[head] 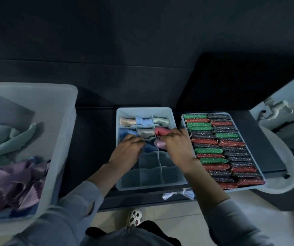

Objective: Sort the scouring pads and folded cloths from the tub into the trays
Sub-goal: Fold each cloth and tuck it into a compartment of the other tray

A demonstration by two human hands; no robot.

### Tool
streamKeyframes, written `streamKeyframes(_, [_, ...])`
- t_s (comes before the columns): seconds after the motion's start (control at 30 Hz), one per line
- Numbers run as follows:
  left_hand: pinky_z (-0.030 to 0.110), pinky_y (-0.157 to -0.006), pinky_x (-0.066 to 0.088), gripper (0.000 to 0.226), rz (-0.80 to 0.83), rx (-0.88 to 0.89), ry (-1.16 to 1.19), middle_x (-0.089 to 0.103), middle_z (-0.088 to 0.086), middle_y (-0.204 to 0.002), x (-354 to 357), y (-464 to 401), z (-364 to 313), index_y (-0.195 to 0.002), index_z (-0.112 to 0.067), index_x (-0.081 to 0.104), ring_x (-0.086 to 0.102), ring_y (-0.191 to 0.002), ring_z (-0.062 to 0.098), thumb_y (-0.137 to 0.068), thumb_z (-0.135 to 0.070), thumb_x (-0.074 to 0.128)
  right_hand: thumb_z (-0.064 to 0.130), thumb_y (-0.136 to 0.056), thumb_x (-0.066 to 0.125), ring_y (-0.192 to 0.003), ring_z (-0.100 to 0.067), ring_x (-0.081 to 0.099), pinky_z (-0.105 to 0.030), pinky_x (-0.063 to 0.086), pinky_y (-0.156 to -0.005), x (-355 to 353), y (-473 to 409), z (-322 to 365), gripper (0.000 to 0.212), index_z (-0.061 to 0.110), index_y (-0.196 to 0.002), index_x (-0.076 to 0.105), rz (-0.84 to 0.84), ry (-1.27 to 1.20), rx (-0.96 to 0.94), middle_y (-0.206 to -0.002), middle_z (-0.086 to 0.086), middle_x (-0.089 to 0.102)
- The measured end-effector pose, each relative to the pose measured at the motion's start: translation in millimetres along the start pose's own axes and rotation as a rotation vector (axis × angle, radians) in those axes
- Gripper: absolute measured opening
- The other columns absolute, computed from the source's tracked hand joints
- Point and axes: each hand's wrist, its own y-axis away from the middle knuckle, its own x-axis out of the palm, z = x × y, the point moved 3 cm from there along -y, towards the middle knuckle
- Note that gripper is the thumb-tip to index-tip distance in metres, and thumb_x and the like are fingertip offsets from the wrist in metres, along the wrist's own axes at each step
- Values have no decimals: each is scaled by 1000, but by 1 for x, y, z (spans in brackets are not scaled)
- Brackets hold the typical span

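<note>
A divided grey tray point(175, 181) lies in the middle, its far compartments filled with folded cloths in tan, blue, grey and red. Both hands are over its third row. My left hand point(127, 148) presses fingers down on a dark blue cloth point(150, 147) in the middle compartment. My right hand point(176, 144) grips a pink cloth point(159, 143) in the right-hand compartment. On the right, a flat tray point(184, 121) holds rows of green, red and dark scouring pads point(222, 148). The large tub point(66, 132) at left holds loose purple, teal and blue cloths point(18, 180).
The two nearest rows of the divided tray hold nothing. A white basin point(283, 167) with a tap point(276, 108) sits at the right. A crumpled plastic bag point(178, 194) lies at the counter's front edge, and my shoe point(135, 217) shows on the tiled floor.
</note>
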Motion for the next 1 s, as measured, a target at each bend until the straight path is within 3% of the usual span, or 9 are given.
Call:
streamKeyframes(0.1, [35,-90,50,28,1,19,-21,70,1,-108,1,0,1,-106,-11,73,58,-103,25,-78,-8,73,27,-74,77,-46,-19,51,-30,44,-66,6,-4,4,27,22,-53,61,31,-1,-18,-47,2,59])
streamKeyframes(0.23, [34,-96,45,26,37,9,15,69,3,-112,1,-1,2,-110,-9,71,56,-108,25,-84,-10,68,21,-63,84,-36,-19,47,-30,47,-60,4,-12,8,32,21,-47,56,-20,2,-48,-40,0,53])
streamKeyframes(0.37, [32,-103,40,30,106,-18,194,63,1,-125,-19,2,7,-119,-12,67,52,-120,20,-90,-11,61,21,-84,67,-78,-28,66,-32,46,-71,-8,-10,17,6,16,-86,70,-6,-153,14,-81,-8,70])
streamKeyframes(0.43, [31,-102,42,30,37,-29,244,63,0,-127,-43,11,14,-120,-15,66,54,-119,18,-90,-14,62,15,-86,62,-94,-30,64,-32,48,-71,-14,-7,22,19,16,-105,66,-31,-243,60,-98,-10,70])
streamKeyframes(0.67, [22,-91,44,33,-278,-195,203,68,-1,-112,-147,100,94,-112,-20,70,64,-99,16,-81,-28,62,2,-77,70,-77,-32,70,-37,53,-67,-54,-18,120,28,18,-100,74,-252,-470,0,-88,-10,75])
streamKeyframes(0.77, [20,-85,44,50,-95,-381,211,68,-2,-109,-167,159,142,-114,-22,69,65,-92,17,-73,-49,59,0,-79,71,-80,-28,71,-35,57,-71,-66,-24,183,29,17,-102,74,-346,-590,-168,-93,-5,75])
streamKeyframes(0.87, [22,-92,38,63,320,-498,73,60,1,-128,-162,204,175,-130,-21,59,58,-113,19,-74,-50,68,-2,-81,68,-83,-24,69,-33,56,-74,-77,-29,241,26,15,-100,74,-406,-654,-297,-94,-3,74])
streamKeyframes(0.93, [22,-86,37,41,362,-492,2,60,2,-129,-157,215,183,-128,-22,60,57,-116,22,-87,-24,63,-6,-80,68,-83,-23,67,-32,55,-73,-81,-33,272,27,13,-98,75,-424,-669,-348,-93,-2,73])
streamKeyframes(1.0, [27,-80,42,30,224,-538,-14,69,5,-115,-163,216,189,-115,-21,70,64,-106,27,-91,-16,53,-8,-78,67,-84,-23,66,-33,55,-73,-84,-33,295,29,12,-97,76,-430,-654,-400,-92,-1,73])
